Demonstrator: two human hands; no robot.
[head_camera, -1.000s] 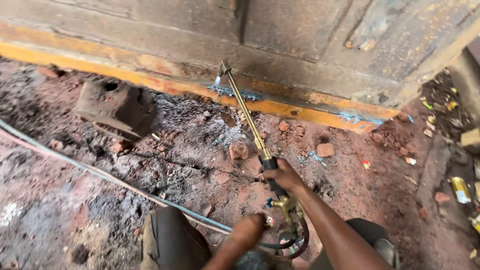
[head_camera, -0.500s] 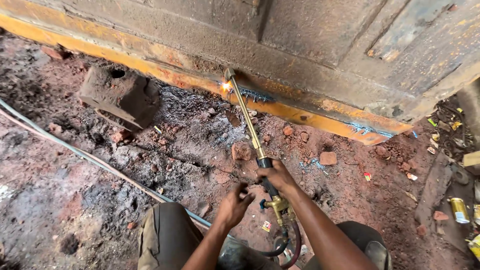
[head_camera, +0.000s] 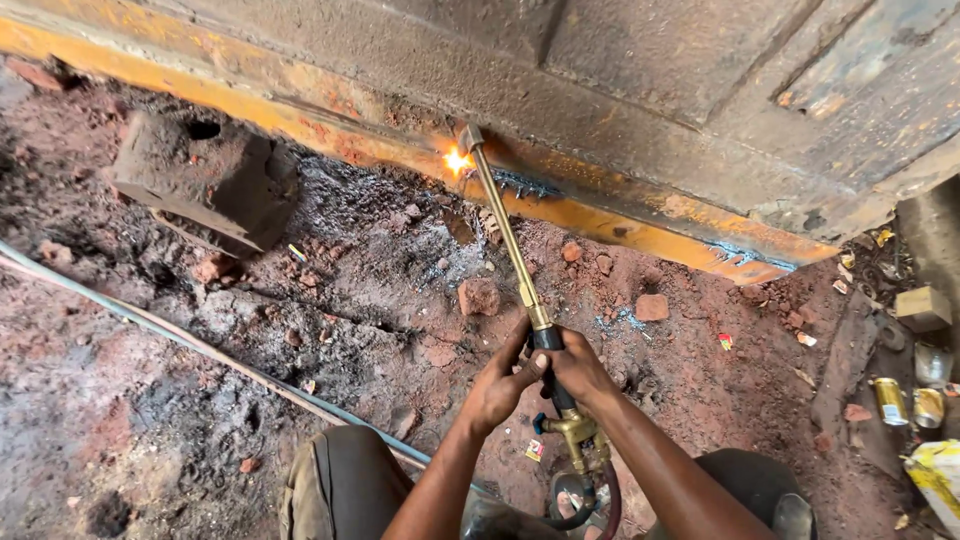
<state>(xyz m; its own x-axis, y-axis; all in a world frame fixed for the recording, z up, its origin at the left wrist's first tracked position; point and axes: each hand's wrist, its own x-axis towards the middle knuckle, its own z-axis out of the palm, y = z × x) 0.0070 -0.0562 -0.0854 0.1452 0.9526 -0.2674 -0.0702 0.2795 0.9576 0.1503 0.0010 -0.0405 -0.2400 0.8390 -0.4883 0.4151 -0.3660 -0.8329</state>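
Down by the knees, the left hand and right hand are both wrapped around the cutting torch at its dark grip — brass valves just behind. Its long tube slants up over the red rubble-strewn ground to the flame at the orange-painted steel beam.

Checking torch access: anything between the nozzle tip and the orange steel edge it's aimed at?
Nothing visible. The torch tip sits right at the orange steel edge, with a flame on it. Both the left hand and right hand grip the handle.
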